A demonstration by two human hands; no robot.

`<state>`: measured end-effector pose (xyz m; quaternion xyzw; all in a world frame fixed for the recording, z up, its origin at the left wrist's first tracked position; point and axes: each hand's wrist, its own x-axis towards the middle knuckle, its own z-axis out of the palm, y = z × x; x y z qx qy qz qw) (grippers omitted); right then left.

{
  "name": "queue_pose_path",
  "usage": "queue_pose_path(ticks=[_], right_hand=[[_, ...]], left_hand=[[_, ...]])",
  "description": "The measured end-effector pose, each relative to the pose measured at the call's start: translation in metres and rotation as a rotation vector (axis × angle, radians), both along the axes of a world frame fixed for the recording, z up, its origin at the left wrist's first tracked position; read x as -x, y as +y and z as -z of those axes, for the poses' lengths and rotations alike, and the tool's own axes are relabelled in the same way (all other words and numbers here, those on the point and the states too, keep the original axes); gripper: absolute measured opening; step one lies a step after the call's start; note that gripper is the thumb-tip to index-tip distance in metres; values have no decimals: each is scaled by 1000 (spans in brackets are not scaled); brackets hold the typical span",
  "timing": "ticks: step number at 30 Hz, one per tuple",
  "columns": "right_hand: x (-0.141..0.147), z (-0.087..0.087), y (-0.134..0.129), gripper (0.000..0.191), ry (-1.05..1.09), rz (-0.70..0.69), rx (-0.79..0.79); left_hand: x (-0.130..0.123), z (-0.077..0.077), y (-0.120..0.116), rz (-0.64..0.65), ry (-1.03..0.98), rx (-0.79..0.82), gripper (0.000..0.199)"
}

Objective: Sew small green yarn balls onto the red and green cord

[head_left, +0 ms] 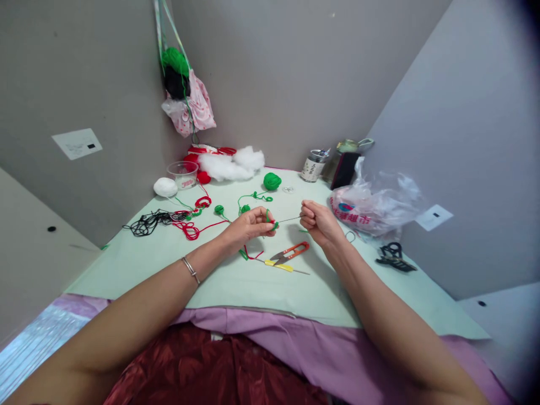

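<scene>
My left hand [247, 229] is closed in a pinch around a small green and red yarn piece [275, 225]. From that piece a thin dark strand [289, 219] runs taut to my right hand [319, 223], whose fingers are pressed together on its other end. Whether it is thread or a needle, I cannot tell. Below the hands lie orange-handled thread snips [301, 247] and a crochet hook with a yellow handle [278, 265], partly overlapping. A red yarn tail [250, 254] trails beside the hook.
Left on the table are tangled black yarn [147, 223], red yarn loops [188, 229] and a white yarn ball [165, 187]. White stuffing [230, 167] and a green yarn ball [272, 181] lie behind. A plastic bag [371, 202] and black claw clip [395, 257] are right.
</scene>
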<state>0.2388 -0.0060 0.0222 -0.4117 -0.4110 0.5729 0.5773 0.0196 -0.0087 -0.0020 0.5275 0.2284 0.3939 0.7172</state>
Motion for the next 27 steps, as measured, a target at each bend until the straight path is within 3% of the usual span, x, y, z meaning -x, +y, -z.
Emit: queue_pose_path(ticks=[5,11,15,22,27], right_hand=[[-5,4,4,30,-44,79,-13],[10,-6,-10,27,-114,-78,-33],[20,-11,-18,27,-290,-93,-162],[24,-4,-23,16,-721,44,-477],[26,-3,-25,14,-867,33,-568]], left_hand=[[0,-1,0,-3,-8,-1,32],[-1,1,-1,-20,16,-25,29],[-1,-1,-1,-73,12,11,31],[1,-7,-2,-140,-9,76,31],[4,-11,-2,-177,-70,122,29]])
